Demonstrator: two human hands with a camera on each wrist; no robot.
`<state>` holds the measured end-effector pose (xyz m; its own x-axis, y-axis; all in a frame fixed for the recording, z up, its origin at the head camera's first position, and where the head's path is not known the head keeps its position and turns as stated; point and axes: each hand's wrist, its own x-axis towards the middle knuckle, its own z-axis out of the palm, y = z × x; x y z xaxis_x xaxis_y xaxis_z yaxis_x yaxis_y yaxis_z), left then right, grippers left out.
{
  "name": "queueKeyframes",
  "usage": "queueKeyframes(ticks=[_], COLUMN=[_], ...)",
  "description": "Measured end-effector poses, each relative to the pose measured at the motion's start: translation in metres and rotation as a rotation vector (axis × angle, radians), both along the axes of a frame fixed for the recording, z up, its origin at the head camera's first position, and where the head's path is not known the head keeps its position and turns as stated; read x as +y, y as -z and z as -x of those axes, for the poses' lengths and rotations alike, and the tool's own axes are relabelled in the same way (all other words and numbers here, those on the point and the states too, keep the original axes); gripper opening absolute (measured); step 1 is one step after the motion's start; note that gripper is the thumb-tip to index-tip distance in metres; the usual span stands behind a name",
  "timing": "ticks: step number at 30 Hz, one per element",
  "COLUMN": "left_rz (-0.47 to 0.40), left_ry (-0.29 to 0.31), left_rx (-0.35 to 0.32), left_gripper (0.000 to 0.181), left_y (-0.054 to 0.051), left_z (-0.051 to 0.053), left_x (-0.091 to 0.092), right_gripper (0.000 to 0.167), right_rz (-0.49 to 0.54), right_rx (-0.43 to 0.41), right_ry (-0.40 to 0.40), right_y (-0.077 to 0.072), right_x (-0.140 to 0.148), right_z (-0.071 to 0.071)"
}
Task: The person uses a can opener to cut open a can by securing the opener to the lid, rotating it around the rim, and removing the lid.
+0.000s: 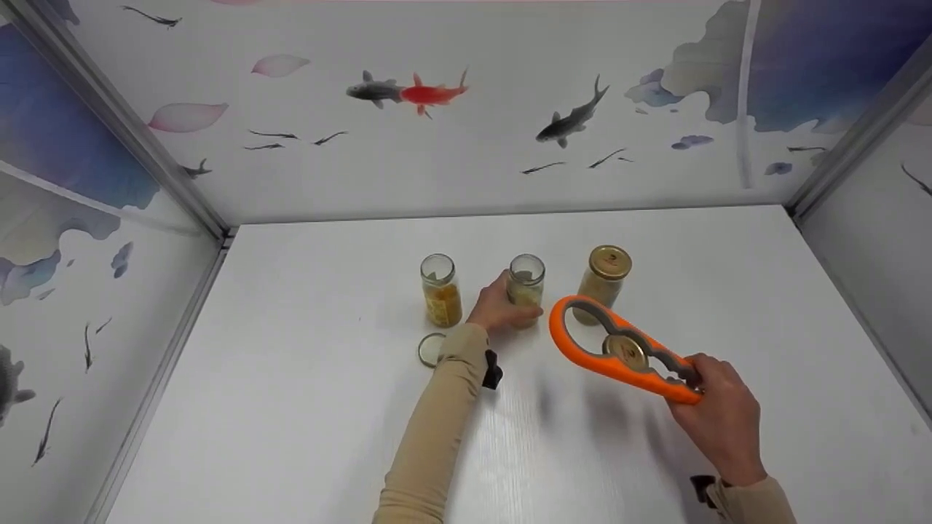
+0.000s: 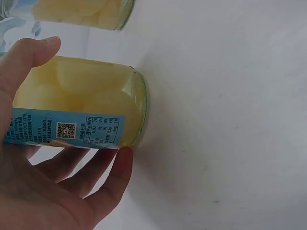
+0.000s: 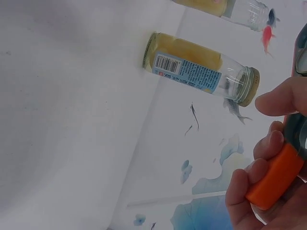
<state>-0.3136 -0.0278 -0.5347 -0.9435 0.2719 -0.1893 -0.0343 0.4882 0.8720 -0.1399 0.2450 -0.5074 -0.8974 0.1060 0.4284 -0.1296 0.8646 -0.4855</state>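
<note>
My left hand holds an open glass jar of pale fruit pieces, standing on the table; in the left wrist view its blue label faces the palm. Raised above the table, my right hand grips an orange jar opener with grey inner edges. Within the opener's loop sits a gold lid. Behind the opener, a third jar wears its gold lid; the right wrist view shows this capped jar with a barcode label.
Left of my left hand stands an open jar with orange-yellow contents. A loose lid lies in front of it, partly behind my sleeve. Printed panels with fish wall the white table at the back and sides.
</note>
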Motion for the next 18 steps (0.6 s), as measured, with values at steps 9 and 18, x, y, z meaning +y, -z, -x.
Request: queueKeyframes(ticks=[9, 18], left_rz=[0.026, 0.014], left_ry=[-0.035, -0.077], left_rx=[-0.018, -0.046], left_gripper=[0.080, 0.094], left_y=[-0.001, -0.016], left_z=[0.001, -0.004], left_x=[0.003, 0.004], right_gripper=[0.026, 0.025], right_rz=[-0.010, -0.005], right_rx=[-0.007, -0.001], right_ry=[-0.005, -0.009], right_y=[0.004, 0.005], right_x=[0.001, 0.000], right_z=[-0.001, -0.002])
